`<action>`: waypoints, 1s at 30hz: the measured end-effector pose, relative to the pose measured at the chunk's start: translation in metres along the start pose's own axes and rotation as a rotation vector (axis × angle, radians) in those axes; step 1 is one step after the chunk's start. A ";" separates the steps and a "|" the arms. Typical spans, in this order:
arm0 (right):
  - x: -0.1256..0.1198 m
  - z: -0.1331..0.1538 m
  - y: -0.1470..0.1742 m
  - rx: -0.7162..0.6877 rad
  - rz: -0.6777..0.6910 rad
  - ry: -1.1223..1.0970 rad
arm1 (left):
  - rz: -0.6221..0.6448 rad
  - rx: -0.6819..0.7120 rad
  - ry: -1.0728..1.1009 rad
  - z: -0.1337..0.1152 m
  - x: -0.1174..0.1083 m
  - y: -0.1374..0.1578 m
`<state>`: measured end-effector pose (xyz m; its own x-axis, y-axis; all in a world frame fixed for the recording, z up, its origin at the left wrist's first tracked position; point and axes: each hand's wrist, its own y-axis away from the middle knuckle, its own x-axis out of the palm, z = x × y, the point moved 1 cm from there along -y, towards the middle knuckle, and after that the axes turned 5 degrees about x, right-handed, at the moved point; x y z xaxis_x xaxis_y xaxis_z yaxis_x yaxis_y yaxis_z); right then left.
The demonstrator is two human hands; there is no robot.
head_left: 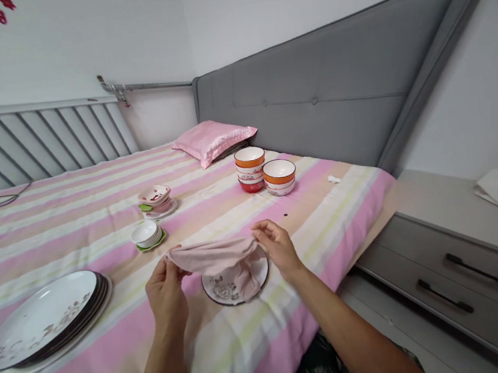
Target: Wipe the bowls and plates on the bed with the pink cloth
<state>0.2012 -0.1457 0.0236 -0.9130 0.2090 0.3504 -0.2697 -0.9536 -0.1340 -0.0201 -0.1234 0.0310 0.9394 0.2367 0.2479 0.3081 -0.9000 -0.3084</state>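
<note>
A pale pink cloth (214,256) is stretched between my two hands. My left hand (168,287) pinches its left corner, and my right hand (277,246) pinches the right end between thumb and fingers. Part of the cloth hangs down onto a round white plate (220,287) with a dark rim and a grey flower print, which lies on the striped bedspread (213,342). The cloth hides the far side of this plate.
A stack of large oval plates (51,316) lies at the left. Small white bowls (146,232) and pink dishes (156,196) are stacked beyond. Orange-rimmed bowls (250,165) and another bowl stack (280,175) stand near a pink pillow (216,139). A drawer cabinet (420,250) is at right.
</note>
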 end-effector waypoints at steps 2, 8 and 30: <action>0.001 0.000 0.001 0.029 0.050 0.027 | -0.039 -0.020 0.035 0.000 -0.002 -0.002; 0.004 -0.010 0.013 0.123 0.410 0.406 | -0.135 -0.078 0.118 -0.006 -0.004 -0.005; 0.004 0.076 0.010 -0.130 -0.034 0.199 | 0.109 0.175 0.025 -0.086 -0.003 0.018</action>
<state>0.2184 -0.1708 0.0942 -0.9417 0.2909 0.1691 -0.3264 -0.9120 -0.2485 -0.0306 -0.1719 0.1039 0.9653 0.1308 0.2261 0.2286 -0.8418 -0.4889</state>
